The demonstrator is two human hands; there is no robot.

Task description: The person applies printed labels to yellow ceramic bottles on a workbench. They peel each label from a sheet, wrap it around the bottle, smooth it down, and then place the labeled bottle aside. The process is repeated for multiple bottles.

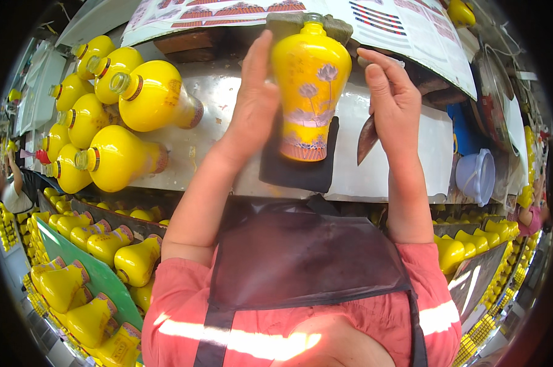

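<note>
Across the view, a metal bench, with printed sheets along its far side, cut off at the top; on these, by the look of them, pattern pieces left to apply. To the left, a group of yellow vases, neck and foot bands in place, seemingly done at those parts. Between the hands, mouth pointing away, a single yellow vase lying over a black cloth; lotus picture and foot band already on its upper face, pressing flat or trimming perhaps left. Left hand held wide beside the vase, contact impossible to tell; right hand apart from it, fingers bent, apparently holding a dark pointed blade. Hidden: the vase's underside. Hard to make out: any neck band, blurred left fingers, and the blade's upper end, behind the palm
</note>
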